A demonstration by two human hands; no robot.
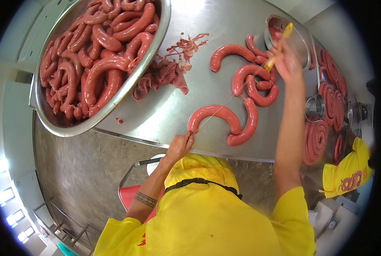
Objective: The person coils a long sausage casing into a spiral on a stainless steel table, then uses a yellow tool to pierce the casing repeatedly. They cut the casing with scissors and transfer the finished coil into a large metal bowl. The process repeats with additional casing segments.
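Note:
My left hand [180,144] pinches the end of a curved raw sausage [216,112] at the table's front edge, with a thin pale string. The string runs diagonally up to my right hand [286,62], raised at the upper right and closed on a long yellow tool [271,62]. Between my hands, more linked sausages [263,97] lie curved on the steel table [156,123]. A steel bowl [306,53] with reddish contents is behind my right hand. A reddish crumpled cloth [160,83] and some scraps [184,47] lie left of the sausages.
A large steel basin [69,130] heaped with sausages fills the upper left. Coiled sausages [314,143] and a steel container [314,106] sit at the right. A co-worker in a yellow top [346,168] is at the far right. A red chair [128,196] stands below the table.

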